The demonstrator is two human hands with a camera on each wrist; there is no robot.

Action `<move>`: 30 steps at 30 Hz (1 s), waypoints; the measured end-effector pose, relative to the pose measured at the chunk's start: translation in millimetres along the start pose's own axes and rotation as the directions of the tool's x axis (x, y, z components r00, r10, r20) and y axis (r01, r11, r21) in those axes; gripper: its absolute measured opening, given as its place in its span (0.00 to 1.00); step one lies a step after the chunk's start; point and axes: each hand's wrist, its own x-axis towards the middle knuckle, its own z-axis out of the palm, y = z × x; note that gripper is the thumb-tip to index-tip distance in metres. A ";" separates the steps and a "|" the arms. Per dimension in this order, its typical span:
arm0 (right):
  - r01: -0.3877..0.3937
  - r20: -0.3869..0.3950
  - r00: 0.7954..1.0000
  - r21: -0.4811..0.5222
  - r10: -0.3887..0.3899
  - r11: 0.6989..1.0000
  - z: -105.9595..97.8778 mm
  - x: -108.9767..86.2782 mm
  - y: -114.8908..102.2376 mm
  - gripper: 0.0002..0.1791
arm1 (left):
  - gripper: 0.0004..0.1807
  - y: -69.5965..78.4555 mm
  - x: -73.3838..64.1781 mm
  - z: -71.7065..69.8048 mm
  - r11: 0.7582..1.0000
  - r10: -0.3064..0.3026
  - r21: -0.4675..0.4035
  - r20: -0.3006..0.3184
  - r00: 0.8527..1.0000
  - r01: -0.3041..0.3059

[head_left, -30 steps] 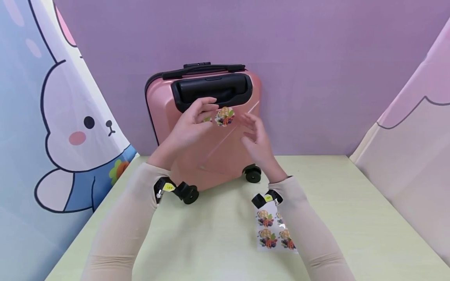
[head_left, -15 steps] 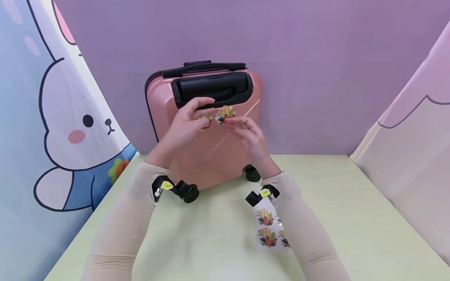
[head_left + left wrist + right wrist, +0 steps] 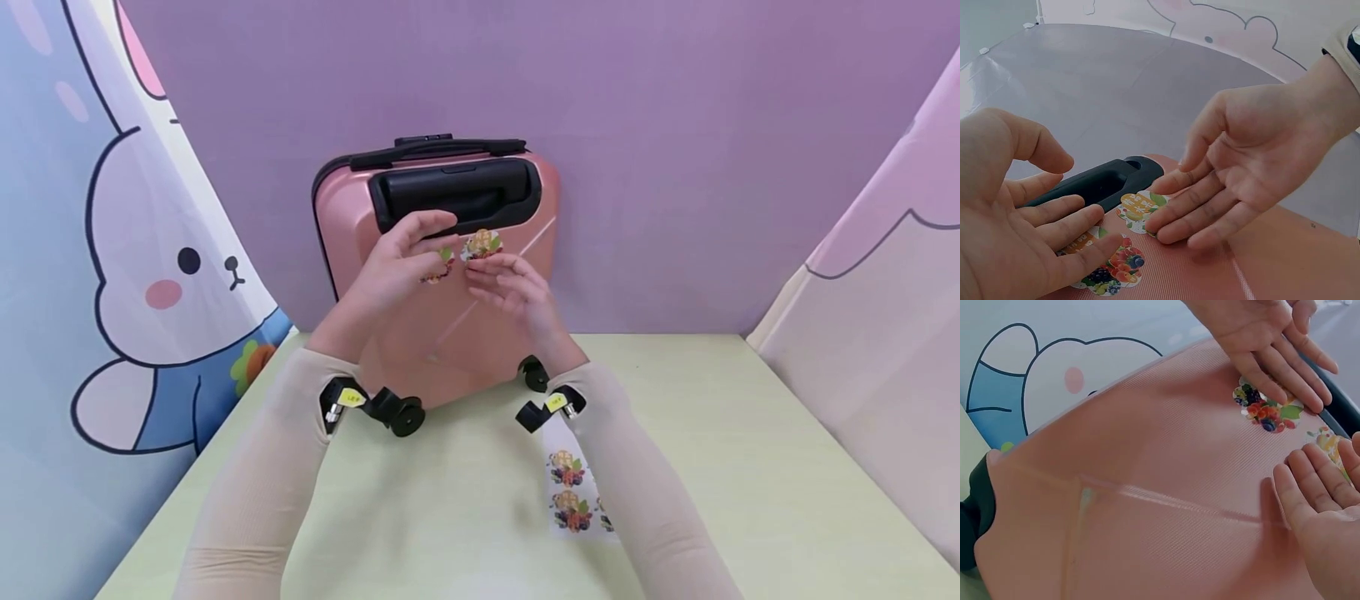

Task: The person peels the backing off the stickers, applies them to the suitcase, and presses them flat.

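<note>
Standing on table [image 3: 450, 508], suitcase [image 3: 450, 358] is behind sheet [image 3: 572, 510], left hand [image 3: 401, 257] and right hand [image 3: 527, 296] apart, fingers loosely extended, one over left sticker [image 3: 1267, 417], other at lower edge of right sticker [image 3: 481, 242], both stickers on suitcase's upper face.
</note>
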 end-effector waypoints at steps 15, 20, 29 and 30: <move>0.079 0.014 0.997 0.029 -0.079 0.996 9.9 26.2 -16.2 0.21 | 0.27 -1.0 -2.0 -0.1 0.999 0.027 -0.029 0.004 1.000 -0.027; 0.101 -0.026 0.995 0.021 -0.100 0.995 7.7 27.8 -21.2 0.19 | 0.27 -0.4 -3.0 0.5 0.999 0.034 -0.030 0.005 0.999 -0.034; 0.086 -0.080 0.994 0.057 -0.081 0.995 0.6 22.9 -25.0 0.20 | 0.26 0.1 -4.3 1.7 0.999 0.031 -0.026 -0.006 1.000 -0.031; 0.081 -0.087 0.993 0.055 -0.076 0.995 -0.6 22.2 -25.3 0.20 | 0.26 -0.3 -4.4 1.8 0.999 0.030 -0.026 -0.006 1.000 -0.031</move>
